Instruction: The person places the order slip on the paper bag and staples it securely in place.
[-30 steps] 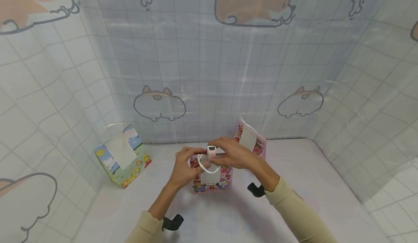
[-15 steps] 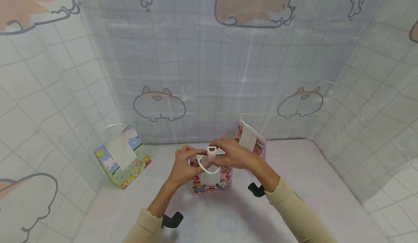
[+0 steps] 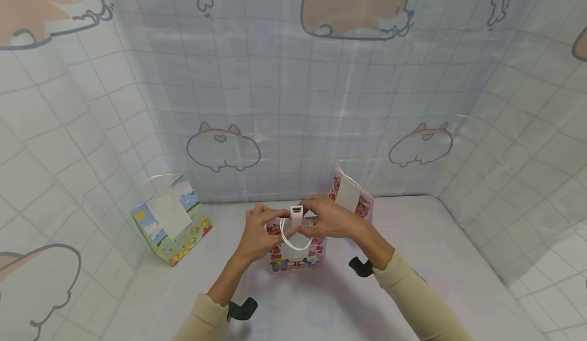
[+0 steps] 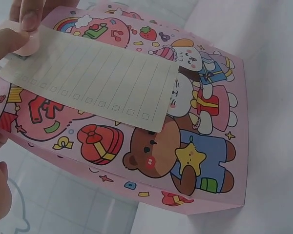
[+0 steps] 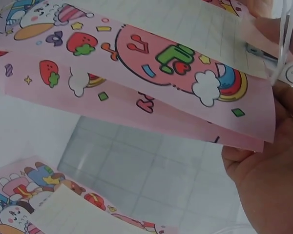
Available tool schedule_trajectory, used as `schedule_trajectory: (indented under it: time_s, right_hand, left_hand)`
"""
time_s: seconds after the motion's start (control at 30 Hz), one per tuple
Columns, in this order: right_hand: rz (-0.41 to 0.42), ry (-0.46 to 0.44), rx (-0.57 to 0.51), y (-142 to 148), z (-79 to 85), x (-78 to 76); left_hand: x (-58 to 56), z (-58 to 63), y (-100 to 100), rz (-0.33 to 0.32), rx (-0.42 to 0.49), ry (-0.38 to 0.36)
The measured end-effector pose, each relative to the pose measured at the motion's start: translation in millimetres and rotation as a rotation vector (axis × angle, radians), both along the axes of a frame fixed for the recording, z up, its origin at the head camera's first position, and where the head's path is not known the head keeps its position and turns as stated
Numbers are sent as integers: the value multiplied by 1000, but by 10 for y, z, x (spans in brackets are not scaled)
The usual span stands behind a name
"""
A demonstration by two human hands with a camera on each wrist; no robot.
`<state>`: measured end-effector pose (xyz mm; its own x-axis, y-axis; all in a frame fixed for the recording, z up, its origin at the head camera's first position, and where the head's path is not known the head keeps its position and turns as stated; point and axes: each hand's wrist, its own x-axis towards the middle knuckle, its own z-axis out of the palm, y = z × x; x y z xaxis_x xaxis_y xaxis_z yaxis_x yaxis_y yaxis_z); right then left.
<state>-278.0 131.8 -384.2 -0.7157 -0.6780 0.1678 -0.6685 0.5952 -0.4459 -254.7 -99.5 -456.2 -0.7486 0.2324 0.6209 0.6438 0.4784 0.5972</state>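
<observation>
A pink paper gift bag with cartoon animals [image 3: 298, 265] stands upright in the middle, its cream checklist slip [image 4: 107, 78] lying against the front. At the bag's top edge sits a small pink and white stapler [image 3: 297, 217], end-on to the head view. My right hand [image 3: 334, 218] grips the stapler, thumb in front and fingers behind the bag. From the left, my left hand [image 3: 257, 236] pinches the bag's top with the slip, its forefinger against the stapler. A white handle loop [image 3: 295, 248] hangs over the slip. The staple spot is hidden.
A second pink bag with a slip [image 3: 348, 193] leans at the back right, close behind my right hand. At the left stands a blue and green landscape bag [image 3: 171, 221], also with a slip. A patterned curtain [image 3: 293, 96] closes the back and sides.
The handle loop has shifted slightly right and down. My right thumb and forefinger have moved a little lower on the stapler. The left hand and the other bags stay put.
</observation>
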Motion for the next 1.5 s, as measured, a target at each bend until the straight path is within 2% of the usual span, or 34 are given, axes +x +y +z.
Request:
schedule_trajectory:
  time_s: [0.3, 0.9, 1.27, 1.5]
  right_hand:
    - [-20, 22, -27, -8, -39, 22]
    - [0, 56, -54, 1, -76, 27]
    - [35, 84, -79, 5, -110, 24]
    - [47, 65, -107, 2, -145, 13]
  left_hand:
    - [-39, -17, 1, -15, -8, 46]
    - [-82, -12, -4, -40, -6, 108]
    - [-132, -48, -25, -91, 7, 156]
    - [-142, -80, -29, -148, 51, 127]
